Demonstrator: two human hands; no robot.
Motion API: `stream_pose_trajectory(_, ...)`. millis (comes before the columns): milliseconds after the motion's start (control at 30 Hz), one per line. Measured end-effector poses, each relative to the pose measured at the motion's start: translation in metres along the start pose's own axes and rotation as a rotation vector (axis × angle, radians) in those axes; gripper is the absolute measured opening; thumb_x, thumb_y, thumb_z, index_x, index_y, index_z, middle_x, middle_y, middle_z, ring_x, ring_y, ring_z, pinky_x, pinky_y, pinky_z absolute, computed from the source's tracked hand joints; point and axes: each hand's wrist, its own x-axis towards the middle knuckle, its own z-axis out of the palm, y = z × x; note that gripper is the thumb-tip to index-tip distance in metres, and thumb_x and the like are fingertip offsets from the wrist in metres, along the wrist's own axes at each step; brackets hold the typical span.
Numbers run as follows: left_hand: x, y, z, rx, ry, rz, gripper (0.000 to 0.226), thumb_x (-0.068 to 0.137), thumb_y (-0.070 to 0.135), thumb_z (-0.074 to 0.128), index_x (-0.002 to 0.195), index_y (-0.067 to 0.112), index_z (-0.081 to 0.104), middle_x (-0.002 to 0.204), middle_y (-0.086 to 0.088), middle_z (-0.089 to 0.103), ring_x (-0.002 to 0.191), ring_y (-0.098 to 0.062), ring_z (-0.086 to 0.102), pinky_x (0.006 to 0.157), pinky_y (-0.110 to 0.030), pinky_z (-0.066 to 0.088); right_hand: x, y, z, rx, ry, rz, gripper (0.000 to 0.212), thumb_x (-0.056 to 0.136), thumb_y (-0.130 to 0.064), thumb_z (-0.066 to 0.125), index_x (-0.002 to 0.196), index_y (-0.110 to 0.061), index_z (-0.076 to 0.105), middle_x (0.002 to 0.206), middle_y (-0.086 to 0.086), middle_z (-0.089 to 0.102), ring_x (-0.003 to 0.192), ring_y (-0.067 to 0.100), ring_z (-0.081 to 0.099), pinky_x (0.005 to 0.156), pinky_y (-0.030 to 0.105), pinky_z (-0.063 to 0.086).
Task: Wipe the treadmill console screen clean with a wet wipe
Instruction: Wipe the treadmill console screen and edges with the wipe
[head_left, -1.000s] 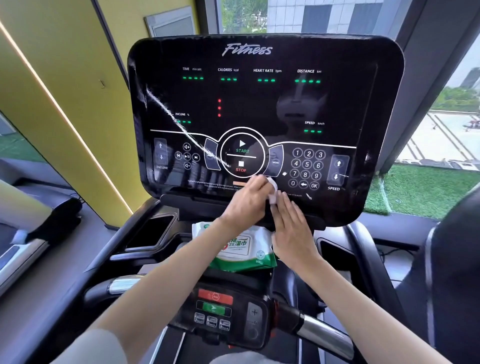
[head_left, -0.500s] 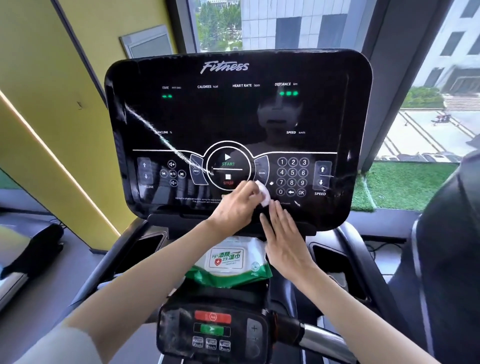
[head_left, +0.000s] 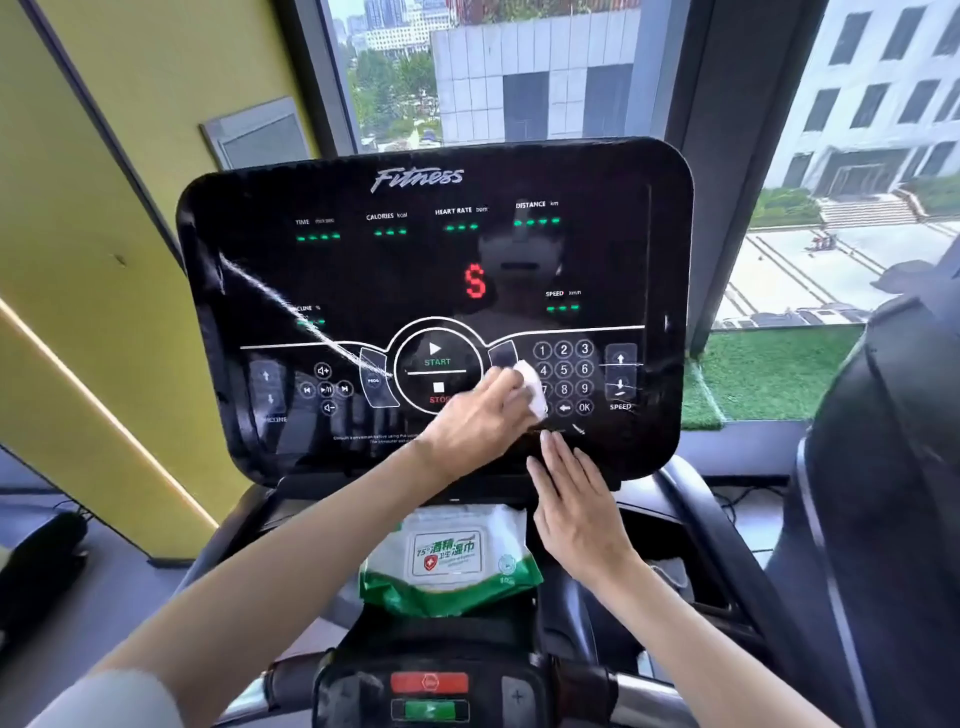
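1. The glossy black treadmill console screen (head_left: 363, 280) stands tilted back. The left hand (head_left: 478, 415) curls its fingers round a crumpled white wet wipe (head_left: 532, 387) and presses it to the glass between the START/STOP ring and the number keypad (head_left: 563, 369).
2. The right hand (head_left: 576, 499) lies flat with its fingers straight and close together, fingertips on the console's lower border just below the wipe.
3. Broad bare glass spreads above and to the left of the wipe. The bottom edge is near.
4. A thin white diagonal streak (head_left: 291, 306) runs from the upper left edge to the ring.
5. The green-and-white pack of wipes (head_left: 452, 561) sits under the console, its right corner hidden by the right hand.
6. The left hand covers part of the STOP label and the lower left keys. The small print is unreadable.
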Motion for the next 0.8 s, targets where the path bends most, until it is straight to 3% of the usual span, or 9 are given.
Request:
stream_pose_trajectory(67, 0.009, 0.004, 0.001, -0.041, 0.077, -0.134, 0.011, 0.086, 0.013, 0.064, 0.091, 0.003, 0.063, 0.092, -0.011, 0.055, 0.082, -0.023, 0.052, 0.038, -0.023, 0.044, 0.000, -0.002, 0.001, 0.001, 0.021, 0.000, 0.045, 0.085, -0.016, 0.036, 0.120, 0.002, 0.058, 0.137, 0.027, 0.045, 0.130, 0.035, 0.042, 0.105, 0.045, 0.029)
stream_pose_trajectory(100, 0.008, 0.007, 0.004, -0.024, 0.078, -0.118, 0.010, 0.082, 0.004, 0.065, 0.092, 0.002, 0.063, 0.094, -0.012, 0.056, 0.082, -0.024, 0.051, 0.041, -0.025, 0.046, 0.000, -0.001, 0.001, -0.002, 0.028, -0.004, 0.045, 0.085, -0.016, 0.036, 0.119, 0.002, 0.058, 0.137, 0.027, 0.045, 0.129, 0.035, 0.043, 0.105, 0.045, 0.030)
stream_pose_trajectory(233, -0.002, 0.007, 0.005, 0.049, -0.046, 0.164, 0.032, 0.079, -0.002, 0.036, 0.097, 0.001, 0.062, 0.096, -0.010, 0.059, 0.085, -0.020, 0.041, 0.053, -0.028, 0.050, 0.000, 0.001, 0.000, 0.004, 0.054, -0.020, 0.044, 0.084, -0.017, 0.038, 0.117, 0.001, 0.061, 0.134, 0.026, 0.049, 0.127, 0.035, 0.046, 0.104, 0.045, 0.036)
stream_pose_trajectory(333, 0.022, -0.003, -0.011, -0.061, 0.054, -0.065, 0.027, 0.077, -0.007, 0.041, 0.093, 0.006, 0.059, 0.091, -0.009, 0.057, 0.084, -0.022, 0.044, 0.056, -0.032, 0.050, 0.000, -0.001, 0.001, 0.005, 0.070, -0.009, 0.044, 0.083, -0.015, 0.039, 0.118, 0.000, 0.060, 0.136, 0.025, 0.047, 0.128, 0.034, 0.045, 0.103, 0.046, 0.040)
stream_pose_trajectory(433, 0.027, -0.002, -0.005, -0.169, 0.223, -0.287, 0.029, 0.082, -0.012, 0.049, 0.105, 0.005, 0.050, 0.094, -0.011, 0.050, 0.082, -0.026, 0.049, 0.062, -0.038, 0.050, -0.001, -0.001, 0.001, -0.006, 0.071, -0.013, 0.044, 0.085, -0.016, 0.038, 0.120, 0.000, 0.059, 0.138, 0.025, 0.045, 0.130, 0.034, 0.043, 0.104, 0.046, 0.039)
stream_pose_trajectory(533, -0.003, 0.011, 0.008, -0.159, 0.066, -0.073, 0.030, 0.084, -0.002, 0.032, 0.109, 0.004, 0.048, 0.101, -0.008, 0.038, 0.087, -0.024, 0.045, 0.052, -0.040, 0.052, 0.000, 0.001, 0.001, -0.014, 0.070, -0.025, 0.045, 0.085, -0.017, 0.036, 0.119, -0.001, 0.060, 0.135, 0.025, 0.048, 0.128, 0.034, 0.045, 0.103, 0.046, 0.041)
stream_pose_trajectory(633, -0.003, 0.000, 0.002, -0.071, -0.047, 0.129, 0.031, 0.087, 0.008, 0.029, 0.113, 0.007, 0.046, 0.101, -0.004, 0.037, 0.088, -0.021, 0.043, 0.046, -0.036, 0.052, 0.000, 0.001, 0.001, -0.005, 0.073, -0.019, 0.044, 0.084, -0.017, 0.036, 0.116, 0.000, 0.063, 0.133, 0.025, 0.050, 0.125, 0.035, 0.048, 0.101, 0.046, 0.043)
stream_pose_trajectory(800, 0.029, -0.009, -0.011, -0.078, 0.182, -0.154, 0.042, 0.077, -0.008, 0.039, 0.113, 0.005, 0.058, 0.107, -0.002, 0.039, 0.092, -0.022, 0.042, 0.045, -0.032, 0.051, -0.001, 0.001, 0.000, 0.002, 0.075, -0.024, 0.046, 0.084, -0.017, 0.035, 0.118, 0.000, 0.060, 0.135, 0.025, 0.047, 0.128, 0.034, 0.045, 0.102, 0.046, 0.042)
